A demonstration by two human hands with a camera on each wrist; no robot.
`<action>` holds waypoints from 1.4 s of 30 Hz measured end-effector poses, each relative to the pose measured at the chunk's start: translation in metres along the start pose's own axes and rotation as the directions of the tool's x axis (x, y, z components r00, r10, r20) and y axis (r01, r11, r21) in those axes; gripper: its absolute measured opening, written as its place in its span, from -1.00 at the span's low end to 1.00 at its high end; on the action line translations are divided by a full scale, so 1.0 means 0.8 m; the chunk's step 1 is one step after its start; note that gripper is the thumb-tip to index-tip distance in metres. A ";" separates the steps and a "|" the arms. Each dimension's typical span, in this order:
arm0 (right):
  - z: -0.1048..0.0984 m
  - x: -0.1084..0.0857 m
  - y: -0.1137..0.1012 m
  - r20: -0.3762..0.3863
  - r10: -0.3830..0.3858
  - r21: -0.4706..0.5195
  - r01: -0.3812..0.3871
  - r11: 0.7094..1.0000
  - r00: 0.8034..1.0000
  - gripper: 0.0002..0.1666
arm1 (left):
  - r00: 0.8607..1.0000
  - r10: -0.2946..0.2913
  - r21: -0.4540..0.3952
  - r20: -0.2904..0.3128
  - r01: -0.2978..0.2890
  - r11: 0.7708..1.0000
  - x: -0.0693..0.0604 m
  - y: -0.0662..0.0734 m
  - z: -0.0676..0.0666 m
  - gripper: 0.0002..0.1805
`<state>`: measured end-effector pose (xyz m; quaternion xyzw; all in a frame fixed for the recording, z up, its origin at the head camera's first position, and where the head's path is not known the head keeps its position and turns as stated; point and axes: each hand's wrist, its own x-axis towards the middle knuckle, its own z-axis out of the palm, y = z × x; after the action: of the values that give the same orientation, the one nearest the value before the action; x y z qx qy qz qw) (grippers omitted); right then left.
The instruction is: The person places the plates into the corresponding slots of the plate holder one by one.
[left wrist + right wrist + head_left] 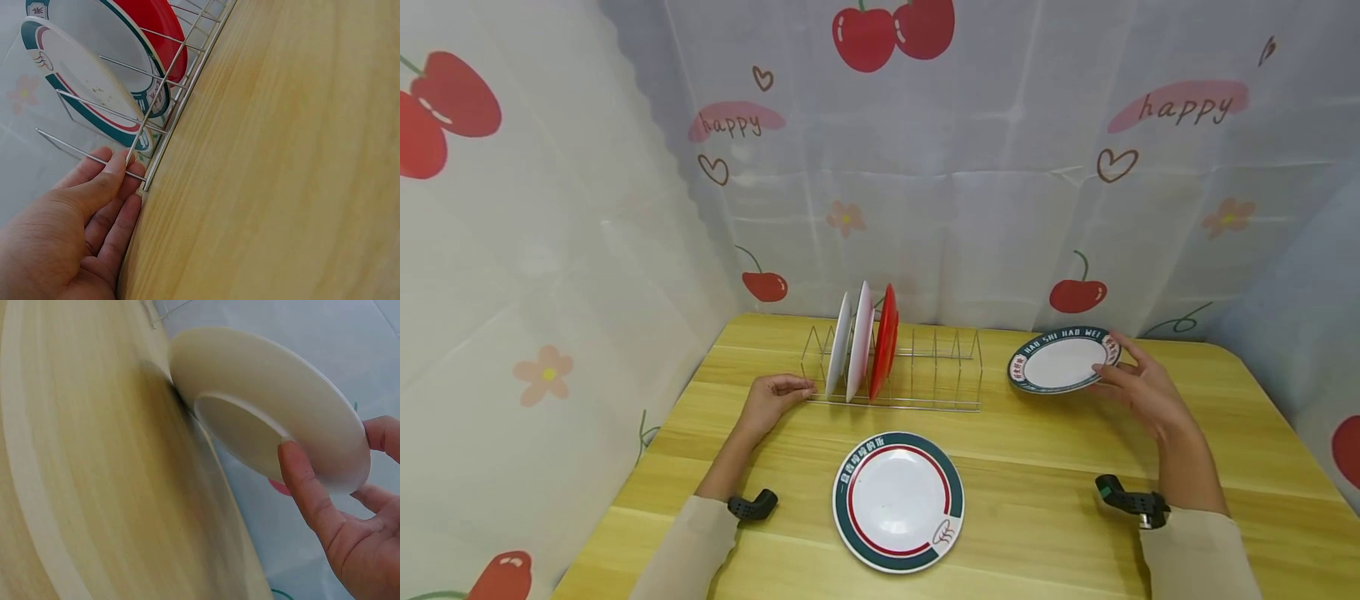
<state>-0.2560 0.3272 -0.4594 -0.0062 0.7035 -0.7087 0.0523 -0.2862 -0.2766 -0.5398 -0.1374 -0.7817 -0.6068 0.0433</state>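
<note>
1. Behind, from left to right: pale curtain (925, 217) with printed cherries, hearts and the word "happy" twice, once left, once right.
2. At left, on the table (1030, 500): left hand (775, 402), thumb and fingertips pinching the near left end of a wire rack (917, 407).
3. Upright in the rack: white plates (838, 346) at left, then at least one red plate (883, 346); rim lettering only partly visible.
4. Nearer, flat on the wood: round plate (895, 500), ringed green and red, with Chinese characters too small to read surely.
5. At right, apart from the rack: green-rimmed plate (1063, 365) reading "HAO SHI HAO WEI", tilted, right edge gripped in the right hand (1142, 392), one digit against the underside.
</note>
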 end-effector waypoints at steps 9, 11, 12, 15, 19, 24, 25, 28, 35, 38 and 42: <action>0.006 -0.006 -0.014 -0.052 -0.081 0.046 0.083 0.995 0.995 0.01 | 1.000 -0.009 0.009 -0.002 0.009 1.000 0.000 -0.002 -0.001 -0.84; 0.009 -0.008 -0.019 -0.058 -0.112 0.065 0.116 0.991 0.992 -0.02 | 1.000 -0.007 0.010 -0.002 0.007 1.000 0.001 -0.002 0.000 -0.84; 0.010 -0.010 -0.022 -0.062 -0.125 0.076 0.130 0.989 0.990 -0.04 | 1.000 -0.006 0.010 -0.003 0.006 1.000 0.001 -0.001 0.000 -0.84; 0.014 -0.014 -0.032 -0.074 -0.169 0.095 0.175 0.980 0.983 -0.09 | 1.000 0.006 0.014 0.000 -0.006 1.000 0.001 -0.002 0.000 -0.83; 0.021 -0.022 -0.046 -0.088 -0.210 0.131 0.220 0.967 0.974 -0.12 | 1.000 0.004 0.010 -0.002 -0.004 1.000 0.001 -0.002 -0.001 -0.83; 0.030 -0.032 -0.064 -0.081 -0.257 0.186 0.268 0.945 0.963 -0.15 | 1.000 -0.001 0.006 -0.008 0.001 1.000 0.001 -0.002 0.000 -0.83; 0.032 -0.033 -0.067 -0.078 -0.266 0.192 0.276 0.942 0.961 -0.15 | 1.000 0.001 0.003 -0.008 -0.001 1.000 0.000 -0.002 0.000 -0.83; 0.037 -0.036 -0.075 -0.070 -0.289 0.200 0.298 0.934 0.955 -0.15 | 1.000 0.013 0.007 -0.006 -0.013 1.000 0.000 -0.003 0.000 -0.83; 0.047 -0.042 -0.088 -0.070 -0.321 0.188 0.328 0.926 0.945 -0.16 | 1.000 0.006 -0.002 -0.006 -0.006 1.000 0.000 -0.003 0.000 -0.83; 0.052 -0.044 -0.092 -0.076 -0.325 0.180 0.333 0.925 0.943 -0.16 | 1.000 -0.002 0.000 -0.006 0.002 1.000 0.000 -0.002 0.000 -0.83; 0.059 -0.047 -0.098 -0.083 -0.337 0.165 0.347 0.923 0.938 -0.16 | 1.000 -0.013 0.006 -0.006 0.013 1.000 -0.001 -0.002 0.000 -0.84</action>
<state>-0.2199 0.2836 -0.3781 -0.1054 0.6269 -0.7666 -0.0903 -0.2862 -0.2772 -0.5412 -0.1301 -0.7844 -0.6050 0.0422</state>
